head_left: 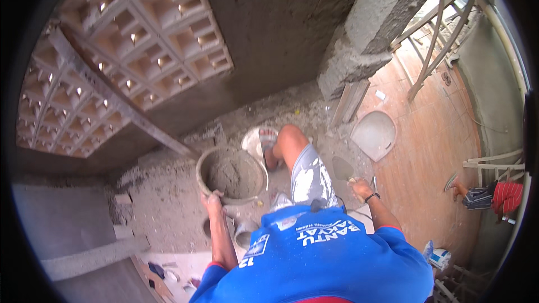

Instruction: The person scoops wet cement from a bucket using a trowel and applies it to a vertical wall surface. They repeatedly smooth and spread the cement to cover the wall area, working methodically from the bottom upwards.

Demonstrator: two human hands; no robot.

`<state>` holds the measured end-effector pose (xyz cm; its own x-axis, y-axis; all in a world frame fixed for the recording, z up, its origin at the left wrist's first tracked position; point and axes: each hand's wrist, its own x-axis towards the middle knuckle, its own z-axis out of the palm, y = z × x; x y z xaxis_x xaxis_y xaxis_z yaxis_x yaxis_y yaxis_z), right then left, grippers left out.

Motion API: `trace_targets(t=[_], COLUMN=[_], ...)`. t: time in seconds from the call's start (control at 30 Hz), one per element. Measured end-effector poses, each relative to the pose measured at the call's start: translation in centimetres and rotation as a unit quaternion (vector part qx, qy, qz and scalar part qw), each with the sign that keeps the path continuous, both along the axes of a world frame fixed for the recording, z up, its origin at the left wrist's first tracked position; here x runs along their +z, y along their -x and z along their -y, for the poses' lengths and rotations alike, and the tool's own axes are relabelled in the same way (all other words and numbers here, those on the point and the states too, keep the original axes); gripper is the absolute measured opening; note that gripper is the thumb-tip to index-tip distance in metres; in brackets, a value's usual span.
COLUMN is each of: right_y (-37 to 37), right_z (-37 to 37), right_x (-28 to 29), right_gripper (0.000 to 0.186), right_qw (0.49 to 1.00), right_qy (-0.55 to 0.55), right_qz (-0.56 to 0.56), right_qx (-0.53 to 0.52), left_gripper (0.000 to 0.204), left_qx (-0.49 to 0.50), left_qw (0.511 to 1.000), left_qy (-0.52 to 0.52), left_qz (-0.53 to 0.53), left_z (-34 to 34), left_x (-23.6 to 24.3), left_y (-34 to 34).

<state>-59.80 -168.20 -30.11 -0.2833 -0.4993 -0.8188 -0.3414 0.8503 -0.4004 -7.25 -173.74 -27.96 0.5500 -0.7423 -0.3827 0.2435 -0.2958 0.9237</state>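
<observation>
A round grey tub (pixel 261 182) stands on the floor in front of me, and wet grey mortar (pixel 229 177) fills much of it. My left hand (pixel 212 198) is closed over the tub's near left rim. Off to the right, my right hand (pixel 357 188) is closed, with its fingers curled; what they hold is too small to make out. A narrow grey piece (pixel 374 182) shows beside that hand, and a flat rounded grey patch (pixel 342 168) lies just beyond its fingers. My foot (pixel 270 154) rests by the tub's far right side.
Two smaller buckets (pixel 245 234) stand below the tub. A wooden beam (pixel 120 101) leans across the pierced block wall (pixel 168 11). Right of me are a pale rounded basin (pixel 374 134), a rough column (pixel 365 33), wooden trestles (pixel 438 39) and a person in a red shirt (pixel 507 196).
</observation>
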Motion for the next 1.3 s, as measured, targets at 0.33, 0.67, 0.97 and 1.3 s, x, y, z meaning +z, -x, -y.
trace_targets(t=[0.33, 0.67, 0.97, 1.3], right_y=[5.6, 14.7, 26.1, 27.6], right_z=[-21.8, -18.2, -17.8, -10.8], right_x=[-2.1, -1.6, -2.3, 0.9], right_gripper=[0.015, 0.012, 0.011, 0.019], right_qw=[0.99, 0.992, 0.996, 0.958], right_qy=[-0.072, 0.011, -0.053, -0.142], right_qz=[-0.033, -0.057, -0.068, -0.181], right_qx=[-0.12, -0.109, 0.007, 0.17], left_gripper=[0.059, 0.057, 0.063, 0.08], left_qx=[0.014, 0.073, 0.201, 0.241], left_qw=[0.993, 0.976, 0.949, 0.943], left_qy=[-0.063, -0.082, 0.01, -0.053], left_qz=[-0.103, -0.188, -0.241, -0.222], left_z=[-9.0, -0.8, 6.0, 2.1], left_x=[-3.8, -14.9, -28.0, -24.0], left_y=[4.8, 12.3, 21.5, 22.7])
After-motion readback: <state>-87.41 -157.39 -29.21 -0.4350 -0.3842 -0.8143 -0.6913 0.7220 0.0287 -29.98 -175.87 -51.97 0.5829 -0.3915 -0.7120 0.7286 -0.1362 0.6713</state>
